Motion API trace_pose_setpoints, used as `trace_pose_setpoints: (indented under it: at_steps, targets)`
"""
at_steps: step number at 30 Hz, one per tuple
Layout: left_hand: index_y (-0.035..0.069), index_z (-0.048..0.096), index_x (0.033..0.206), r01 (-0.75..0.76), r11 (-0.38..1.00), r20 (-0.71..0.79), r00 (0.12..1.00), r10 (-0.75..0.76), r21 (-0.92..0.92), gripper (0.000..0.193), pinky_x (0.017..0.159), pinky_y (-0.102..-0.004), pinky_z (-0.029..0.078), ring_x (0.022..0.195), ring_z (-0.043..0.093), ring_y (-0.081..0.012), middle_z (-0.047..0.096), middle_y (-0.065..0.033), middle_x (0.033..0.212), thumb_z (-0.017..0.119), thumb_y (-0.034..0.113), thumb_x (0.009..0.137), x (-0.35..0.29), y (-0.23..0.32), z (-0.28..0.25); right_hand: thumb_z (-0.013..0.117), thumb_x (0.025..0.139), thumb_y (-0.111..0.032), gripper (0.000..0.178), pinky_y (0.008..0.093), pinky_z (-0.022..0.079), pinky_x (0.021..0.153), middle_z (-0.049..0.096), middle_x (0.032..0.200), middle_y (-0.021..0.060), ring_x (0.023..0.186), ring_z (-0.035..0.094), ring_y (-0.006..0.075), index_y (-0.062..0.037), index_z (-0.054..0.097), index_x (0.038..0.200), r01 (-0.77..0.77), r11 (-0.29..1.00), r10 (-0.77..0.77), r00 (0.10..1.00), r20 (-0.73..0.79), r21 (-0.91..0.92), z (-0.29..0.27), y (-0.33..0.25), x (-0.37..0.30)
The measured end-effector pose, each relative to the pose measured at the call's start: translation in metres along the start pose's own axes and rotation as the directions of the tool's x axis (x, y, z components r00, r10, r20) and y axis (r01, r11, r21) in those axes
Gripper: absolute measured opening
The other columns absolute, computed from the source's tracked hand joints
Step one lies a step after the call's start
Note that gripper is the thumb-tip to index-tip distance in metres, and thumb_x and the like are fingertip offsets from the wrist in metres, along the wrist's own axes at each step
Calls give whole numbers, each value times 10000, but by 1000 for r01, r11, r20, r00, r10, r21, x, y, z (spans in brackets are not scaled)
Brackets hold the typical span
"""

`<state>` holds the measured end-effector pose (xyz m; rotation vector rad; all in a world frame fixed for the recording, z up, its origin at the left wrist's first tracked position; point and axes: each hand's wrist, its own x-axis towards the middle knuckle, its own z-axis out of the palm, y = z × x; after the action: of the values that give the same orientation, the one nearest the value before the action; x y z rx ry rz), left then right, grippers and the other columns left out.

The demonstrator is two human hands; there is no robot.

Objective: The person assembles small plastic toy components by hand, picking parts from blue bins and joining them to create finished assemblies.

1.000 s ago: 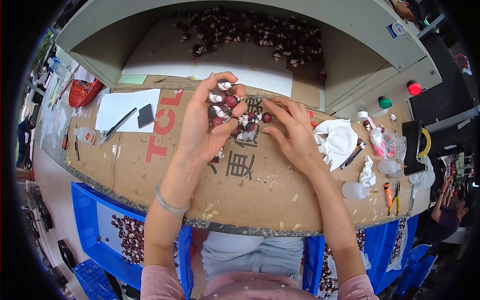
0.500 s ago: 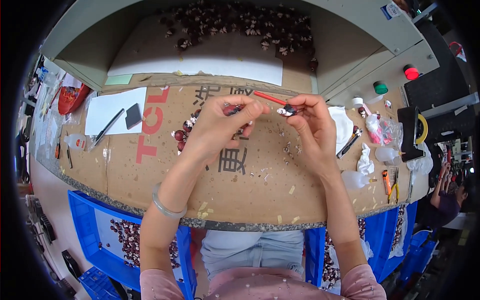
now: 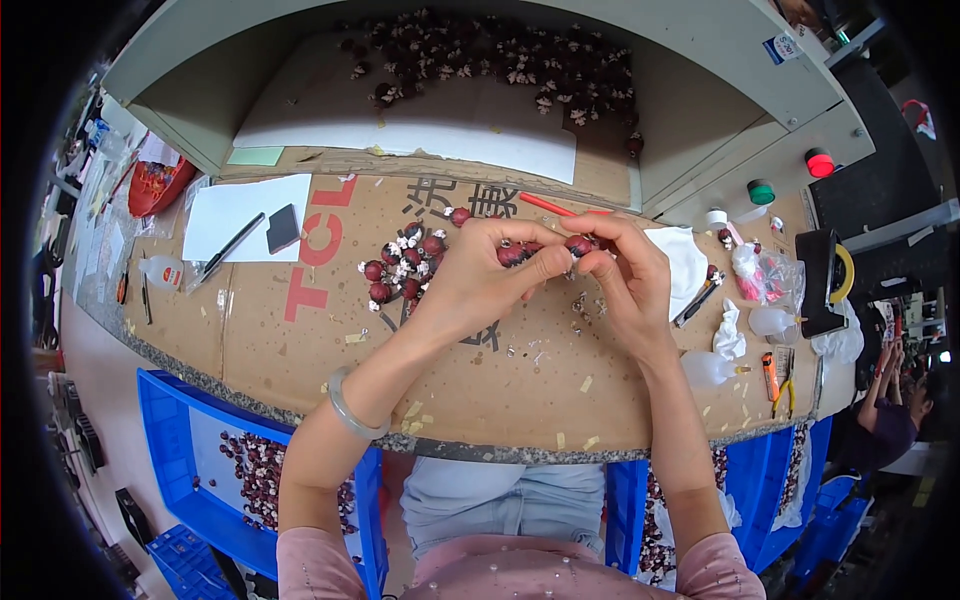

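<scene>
My left hand (image 3: 500, 275) is closed round a dark red, round bead-like piece (image 3: 511, 255) that shows between thumb and fingers. My right hand (image 3: 635, 275) pinches a similar glossy red piece (image 3: 578, 245) between thumb and fingertips. Both hands are close together above the cardboard-covered bench (image 3: 450, 390), the left thumb tip almost meeting the right hand's piece. Just beyond the right fingers is a slim red stick (image 3: 545, 204), its right end partly hidden. Left of my left hand lies a loose cluster of dark red balls with white tufts (image 3: 408, 262).
A grey box-like enclosure (image 3: 690, 170) stands behind, with many more such pieces (image 3: 500, 65) inside. Blue bins (image 3: 165, 430) sit under the bench edge. Squeeze bottles (image 3: 708, 369), pliers (image 3: 785, 385) and a tape dispenser (image 3: 822, 280) are at right; a pen (image 3: 233, 247) lies on paper at left.
My hands have come closer together. The piece in my right hand has turned from its white-tufted side to its red side. More of the cluster at left shows, and the view has shifted slightly.
</scene>
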<state>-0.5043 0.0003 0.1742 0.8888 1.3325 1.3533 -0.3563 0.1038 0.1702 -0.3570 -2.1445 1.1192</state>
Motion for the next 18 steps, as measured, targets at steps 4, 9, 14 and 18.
trace_pose_setpoints:
  at_steps: [4,9,14,18]
  targets:
    - [39,660,893,10,999,86,996,-7,-31,260,382,-191,260,497,422,-14,512,34,599,587,287,923,-1,3,1,688,787,-42,335,231,424,667,559,822,39,722,519,107,-10,592,1106,-36,989,48,995,-84,142,0,6,-5]
    - [30,590,842,199,924,245,962,-120,-328,299,374,-173,208,518,417,-26,504,-1,653,532,304,948,0,5,-1,786,708,-95,476,244,409,736,526,943,28,786,494,105,-6,562,1118,34,952,17,986,-165,303,2,-3,3]
    - [28,583,910,298,815,335,932,-137,-497,269,353,-163,193,572,453,-52,505,-13,731,493,276,964,-2,6,-1,796,691,-96,479,279,415,825,569,1111,61,962,538,150,-12,597,1118,35,972,-23,998,-51,232,-2,4,3]
    - [29,596,958,331,794,363,920,-151,-509,260,362,-164,192,575,454,-49,503,-6,726,505,273,962,-2,8,-2,792,693,-92,448,289,417,854,612,1106,80,991,558,168,-21,622,1102,-98,949,110,994,-24,299,-4,4,-2]
